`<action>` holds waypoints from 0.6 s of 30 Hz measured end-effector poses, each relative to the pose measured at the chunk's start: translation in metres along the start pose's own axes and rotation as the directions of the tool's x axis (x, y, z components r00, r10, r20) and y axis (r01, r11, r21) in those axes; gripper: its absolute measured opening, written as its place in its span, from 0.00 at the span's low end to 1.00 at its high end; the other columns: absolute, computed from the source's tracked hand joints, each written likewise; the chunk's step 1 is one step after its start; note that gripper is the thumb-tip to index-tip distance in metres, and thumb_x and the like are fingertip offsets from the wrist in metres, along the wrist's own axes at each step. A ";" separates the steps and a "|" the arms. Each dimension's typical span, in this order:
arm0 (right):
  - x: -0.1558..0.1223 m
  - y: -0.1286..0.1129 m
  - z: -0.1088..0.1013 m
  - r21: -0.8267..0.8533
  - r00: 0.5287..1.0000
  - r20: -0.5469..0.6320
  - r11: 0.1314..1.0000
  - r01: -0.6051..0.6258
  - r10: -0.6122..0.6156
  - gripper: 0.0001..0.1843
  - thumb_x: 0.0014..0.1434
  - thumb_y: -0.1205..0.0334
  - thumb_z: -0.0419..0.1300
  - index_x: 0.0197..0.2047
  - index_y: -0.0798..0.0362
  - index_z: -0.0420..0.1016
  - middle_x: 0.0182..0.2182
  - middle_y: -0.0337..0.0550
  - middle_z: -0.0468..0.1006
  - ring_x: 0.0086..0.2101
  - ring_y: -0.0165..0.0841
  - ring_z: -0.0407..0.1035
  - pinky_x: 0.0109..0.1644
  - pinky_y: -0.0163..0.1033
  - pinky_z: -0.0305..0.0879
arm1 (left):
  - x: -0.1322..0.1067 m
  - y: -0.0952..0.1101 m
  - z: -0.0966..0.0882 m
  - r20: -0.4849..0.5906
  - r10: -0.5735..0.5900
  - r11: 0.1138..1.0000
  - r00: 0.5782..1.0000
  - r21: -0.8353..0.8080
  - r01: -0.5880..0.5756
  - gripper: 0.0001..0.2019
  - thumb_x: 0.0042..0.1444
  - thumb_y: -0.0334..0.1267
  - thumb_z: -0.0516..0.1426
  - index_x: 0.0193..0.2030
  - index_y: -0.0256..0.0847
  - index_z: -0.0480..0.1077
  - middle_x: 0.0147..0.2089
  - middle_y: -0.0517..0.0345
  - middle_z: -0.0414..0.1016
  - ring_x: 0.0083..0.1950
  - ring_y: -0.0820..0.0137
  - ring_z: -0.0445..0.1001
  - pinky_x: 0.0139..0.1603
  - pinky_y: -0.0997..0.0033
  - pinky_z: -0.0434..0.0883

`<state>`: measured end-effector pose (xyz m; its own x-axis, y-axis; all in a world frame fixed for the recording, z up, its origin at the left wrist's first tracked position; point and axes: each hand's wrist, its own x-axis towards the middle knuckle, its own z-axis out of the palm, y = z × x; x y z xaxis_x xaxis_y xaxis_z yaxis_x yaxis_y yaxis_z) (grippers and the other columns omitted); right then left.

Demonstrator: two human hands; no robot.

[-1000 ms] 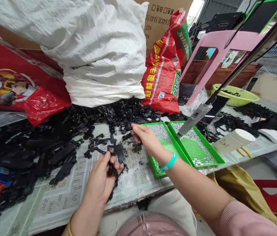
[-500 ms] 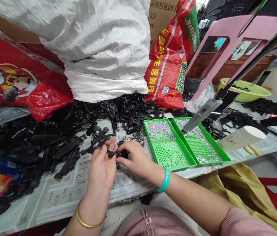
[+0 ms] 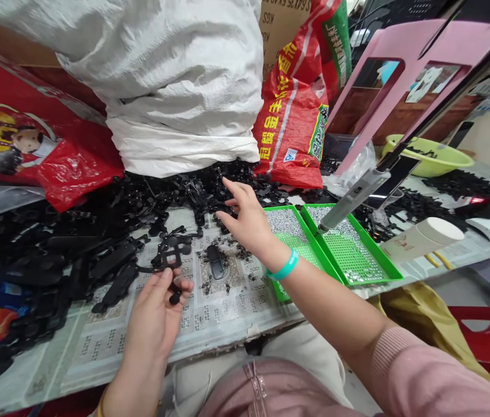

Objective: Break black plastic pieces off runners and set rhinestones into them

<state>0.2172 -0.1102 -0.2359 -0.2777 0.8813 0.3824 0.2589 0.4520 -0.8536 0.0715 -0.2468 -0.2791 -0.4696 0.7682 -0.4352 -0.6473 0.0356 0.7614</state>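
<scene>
My left hand [image 3: 154, 315] is low over the printed paper sheet [image 3: 210, 313], fingers closed on a black plastic sprue frame [image 3: 169, 255] with small parts on its branches. My right hand [image 3: 247, 217], with a teal wristband [image 3: 285, 267], reaches out with fingers spread toward the heap of black plastic parts [image 3: 193, 191] and holds nothing. A single black oval part [image 3: 215, 262] lies on the paper between my hands, among small black scraps.
Two green perforated trays [image 3: 349, 255] with small silver bits sit to the right; a grey tool [image 3: 353, 200] rests its tip in one. A white sack [image 3: 171, 87] and red bags [image 3: 297, 110] stand behind. A pink stool, yellow-green bowl and white cup are farther right.
My hands have parted. The right hand left the left one and stretched forward to the black heap; a black oval part now lies on the paper. The left hand dropped lower.
</scene>
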 end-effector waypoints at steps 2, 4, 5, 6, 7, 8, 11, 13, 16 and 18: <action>-0.017 -0.002 -0.003 0.091 0.979 0.133 0.981 -0.170 0.157 0.20 0.55 0.66 0.60 0.52 0.52 0.71 0.48 0.47 0.72 0.39 0.30 0.69 0.47 0.41 0.67 | -0.007 -0.002 -0.003 0.103 -0.154 0.988 0.983 -0.018 0.156 0.02 0.52 0.29 0.58 0.34 0.35 0.71 0.31 0.60 0.70 0.24 0.80 0.66 0.27 0.77 0.72; -0.042 -0.001 -0.003 0.187 0.834 0.424 0.867 -0.462 0.353 0.15 0.57 0.61 0.59 0.48 0.54 0.74 0.41 0.46 0.76 0.38 0.31 0.70 0.44 0.41 0.68 | -0.013 -0.007 -0.005 0.264 -0.320 0.934 0.910 -0.070 0.349 0.02 0.50 0.29 0.59 0.33 0.34 0.72 0.27 0.63 0.66 0.19 0.84 0.60 0.22 0.81 0.68; -0.054 0.001 -0.001 0.229 0.768 0.509 0.799 -0.556 0.389 0.17 0.56 0.60 0.60 0.49 0.53 0.73 0.43 0.46 0.76 0.40 0.31 0.70 0.44 0.40 0.68 | -0.016 -0.011 -0.005 0.353 -0.387 0.894 0.852 -0.082 0.440 0.04 0.49 0.30 0.61 0.33 0.34 0.72 0.25 0.65 0.63 0.18 0.85 0.56 0.19 0.83 0.66; -0.066 0.003 0.000 0.280 0.719 0.570 0.728 -0.626 0.399 0.20 0.55 0.59 0.61 0.51 0.53 0.71 0.45 0.46 0.75 0.42 0.30 0.70 0.45 0.39 0.68 | -0.019 -0.016 -0.005 0.432 -0.442 0.851 0.786 -0.076 0.520 0.05 0.47 0.31 0.62 0.32 0.34 0.72 0.23 0.67 0.60 0.16 0.86 0.53 0.16 0.83 0.63; -0.075 0.006 0.002 0.337 0.678 0.621 0.647 -0.684 0.393 0.22 0.54 0.58 0.62 0.53 0.52 0.70 0.46 0.45 0.75 0.42 0.29 0.70 0.45 0.37 0.67 | -0.021 -0.022 -0.004 0.498 -0.479 0.814 0.723 -0.057 0.578 0.07 0.46 0.33 0.63 0.32 0.35 0.72 0.21 0.68 0.57 0.15 0.86 0.50 0.14 0.84 0.61; -0.082 0.008 0.004 0.393 0.652 0.660 0.567 -0.724 0.374 0.25 0.53 0.57 0.64 0.54 0.52 0.68 0.45 0.45 0.75 0.40 0.27 0.70 0.43 0.35 0.67 | -0.024 -0.028 -0.002 0.543 -0.503 0.788 0.673 -0.031 0.615 0.08 0.45 0.35 0.63 0.32 0.35 0.73 0.21 0.69 0.56 0.15 0.86 0.48 0.13 0.84 0.60; -0.089 0.013 0.006 0.502 0.636 0.697 0.409 -0.762 0.330 0.27 0.47 0.56 0.68 0.50 0.54 0.69 0.29 0.36 0.75 0.23 0.21 0.67 0.30 0.30 0.65 | -0.029 -0.039 0.004 0.548 -0.550 0.775 0.631 0.054 0.629 0.09 0.48 0.39 0.61 0.33 0.35 0.73 0.21 0.66 0.59 0.15 0.84 0.50 0.14 0.80 0.63; -0.087 0.015 0.004 0.543 0.688 0.615 0.426 -0.724 0.384 0.25 0.44 0.60 0.70 0.45 0.54 0.69 0.23 0.31 0.71 0.19 0.21 0.64 0.26 0.29 0.62 | -0.031 -0.040 0.006 0.448 -0.564 0.801 0.693 0.095 0.591 0.08 0.51 0.37 0.59 0.35 0.35 0.72 0.25 0.61 0.66 0.18 0.80 0.60 0.21 0.74 0.70; -0.084 0.018 0.000 0.543 0.734 0.465 0.495 -0.678 0.495 0.23 0.42 0.61 0.70 0.40 0.53 0.67 0.22 0.31 0.71 0.21 0.22 0.66 0.26 0.29 0.64 | -0.030 -0.035 0.003 0.303 -0.510 0.856 0.805 0.089 0.508 0.09 0.52 0.35 0.56 0.39 0.35 0.71 0.36 0.50 0.74 0.28 0.71 0.71 0.32 0.65 0.75; -0.086 0.020 -0.001 0.521 0.732 0.429 0.517 -0.679 0.530 0.22 0.42 0.61 0.70 0.39 0.53 0.66 0.21 0.30 0.70 0.21 0.23 0.66 0.26 0.29 0.64 | -0.029 -0.031 -0.001 0.268 -0.436 0.899 0.859 0.084 0.431 0.12 0.52 0.36 0.57 0.44 0.37 0.70 0.38 0.49 0.75 0.30 0.69 0.73 0.33 0.63 0.75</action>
<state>0.2477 -0.1770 -0.2855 -0.4629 0.8251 -0.3240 -0.1598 -0.4372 -0.8850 0.1048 -0.2708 -0.2904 0.0402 0.8156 -0.5772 -0.7336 0.4163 0.5371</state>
